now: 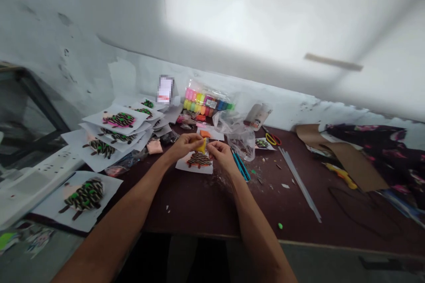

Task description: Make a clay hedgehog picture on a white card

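- Two hands meet above the table's near half: my left hand (pixel 183 145) and my right hand (pixel 221 154), both partly closed, neither open flat.
- One small yellow clay piece (pixel 202 145) stands pinched between them, tip up. Fingers of both hands appear to grip it; they hide part of it, so its full shape is uncertain.
- Pose: both forearms (pixel 255 212) rise from the bottom of view and converge in a narrow V across the table's front edge. Wrists bend inward, probably to bring the fingertips together.
- Directly below my hands lies a white paper sheet (pixel 182 167) bearing a striped brown clay figure (pixel 199 160), likely placed there to keep it in my line of sight.
- Left of my left hand, overlapping sheets with similar figures (pixel 117 126) sit in a pile, apparently pushed aside to leave working room. A peach clay lump (pixel 154 147) lies nearer that hand.
- Ahead of my hands, an orange clay piece (pixel 205 133) lies on paper. Beyond it, a clear bag of coloured clay tubs (pixel 207 99) leans by the wall, seemingly kept within reach.
- Right of my right hand: blue sticks (pixel 240 166), then scissors (pixel 270 139).
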A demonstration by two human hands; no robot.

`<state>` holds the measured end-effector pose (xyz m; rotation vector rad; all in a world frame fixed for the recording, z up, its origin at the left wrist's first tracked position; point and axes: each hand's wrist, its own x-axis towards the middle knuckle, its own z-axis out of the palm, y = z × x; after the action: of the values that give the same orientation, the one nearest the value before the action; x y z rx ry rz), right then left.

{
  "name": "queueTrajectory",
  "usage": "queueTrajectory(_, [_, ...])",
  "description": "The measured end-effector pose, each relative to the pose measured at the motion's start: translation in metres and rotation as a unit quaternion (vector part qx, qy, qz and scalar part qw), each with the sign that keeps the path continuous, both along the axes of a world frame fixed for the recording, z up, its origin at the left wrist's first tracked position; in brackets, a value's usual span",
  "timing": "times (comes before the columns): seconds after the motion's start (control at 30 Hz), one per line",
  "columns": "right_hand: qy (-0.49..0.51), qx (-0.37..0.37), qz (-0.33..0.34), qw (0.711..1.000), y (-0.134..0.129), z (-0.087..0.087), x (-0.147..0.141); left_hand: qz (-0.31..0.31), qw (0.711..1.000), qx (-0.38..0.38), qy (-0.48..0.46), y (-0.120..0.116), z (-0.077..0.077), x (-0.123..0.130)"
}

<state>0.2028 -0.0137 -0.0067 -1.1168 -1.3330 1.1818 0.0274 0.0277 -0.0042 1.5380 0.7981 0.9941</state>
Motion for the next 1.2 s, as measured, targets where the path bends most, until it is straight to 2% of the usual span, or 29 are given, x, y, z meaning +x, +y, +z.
queueTrajectory(0.27, [-0.019, -0.003, 0.029, 0.999, 0.0, -0.001, 0.0, 0.011, 0.999, 0.035, 0.017, 0.002, 0.002, -0.003])
queueTrajectory(0.43, [-0.041, 0.029, 0.001, 0.999, 0.003, -0.004, -0.001, 0.011, 1.0, 0.026, 0.014, 0.004, -0.004, -0.002])
queueTrajectory(0.53, [-0.059, 0.055, -0.038, 0.996, 0.004, -0.005, 0.0, -0.002, 0.999, 0.02, -0.033, 0.003, -0.005, 0.0])
queueTrajectory(0.57, [-0.062, 0.06, -0.053, 0.995, 0.003, -0.005, 0.0, 0.005, 0.998, 0.032, -0.05, 0.002, -0.005, 0.0])
queueTrajectory(0.63, [-0.064, 0.066, -0.083, 0.992, 0.003, -0.005, 0.0, 0.057, 0.993, 0.082, -0.058, 0.0, -0.003, 0.001])
queueTrajectory(0.7, [-0.07, 0.078, -0.105, 0.989, 0.001, -0.005, -0.001, 0.113, 0.984, 0.132, -0.029, -0.002, -0.002, 0.002])
queueTrajectory(0.73, [-0.077, 0.089, -0.112, 0.987, 0.0, -0.005, -0.003, 0.12, 0.982, 0.142, -0.012, -0.002, -0.002, 0.003])
queueTrajectory(0.9, [-0.148, 0.159, -0.132, 0.967, -0.006, -0.006, -0.009, 0.009, 0.995, 0.099, 0.019, -0.004, -0.007, 0.01])
queueTrajectory(1.2, [-0.15, 0.157, -0.093, 0.972, -0.006, -0.007, -0.009, -0.055, 0.995, 0.085, -0.001, -0.001, -0.008, 0.009])
